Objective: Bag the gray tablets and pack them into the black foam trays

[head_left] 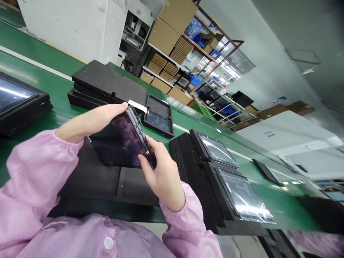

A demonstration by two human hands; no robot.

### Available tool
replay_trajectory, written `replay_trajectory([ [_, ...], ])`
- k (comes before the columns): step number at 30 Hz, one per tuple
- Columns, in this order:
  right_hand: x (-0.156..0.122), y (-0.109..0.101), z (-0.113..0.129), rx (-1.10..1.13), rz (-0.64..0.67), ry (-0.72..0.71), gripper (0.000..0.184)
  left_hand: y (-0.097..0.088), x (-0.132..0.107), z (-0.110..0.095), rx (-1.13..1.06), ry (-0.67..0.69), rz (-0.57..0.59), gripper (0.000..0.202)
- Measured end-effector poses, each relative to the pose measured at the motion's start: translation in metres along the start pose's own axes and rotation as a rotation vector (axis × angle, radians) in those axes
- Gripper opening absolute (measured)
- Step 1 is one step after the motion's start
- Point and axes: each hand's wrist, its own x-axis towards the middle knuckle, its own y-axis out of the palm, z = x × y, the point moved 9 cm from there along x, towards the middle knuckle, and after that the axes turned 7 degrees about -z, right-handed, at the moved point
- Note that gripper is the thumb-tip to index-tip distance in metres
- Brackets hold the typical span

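Note:
A tablet [119,143] with a dark glossy screen is held tilted in front of me, its thick edge with ports and buttons facing up and right. My right hand [162,170] grips the lower right corner, thumb and index finger on either side of the edge. At the upper left end is my left hand [92,120], its fingertips touching the tablet's top corner; the other fingers are hidden. Below the tablet lies a black foam tray [96,179] with a divider. A small white strip [137,106] shows just behind the tablet's top corner.
Black foam trays [185,157] stand stacked on the right, with wrapped screens [243,193] in the top one. More closed trays [107,80] and a small open tray [158,114] sit behind. Another tray stack [20,104] is at left on the green bench [60,84].

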Motion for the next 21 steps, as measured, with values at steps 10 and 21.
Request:
replay_trajectory([
  [10,-0.026,0.000,-0.018,0.126,0.028,-0.004,0.058,0.001,0.013,0.032,-0.014,-0.142,0.051,0.042],
  [21,-0.043,-0.039,-0.075,0.255,-0.063,0.413,0.020,-0.050,0.006,0.041,0.022,0.093,-0.409,0.055],
])
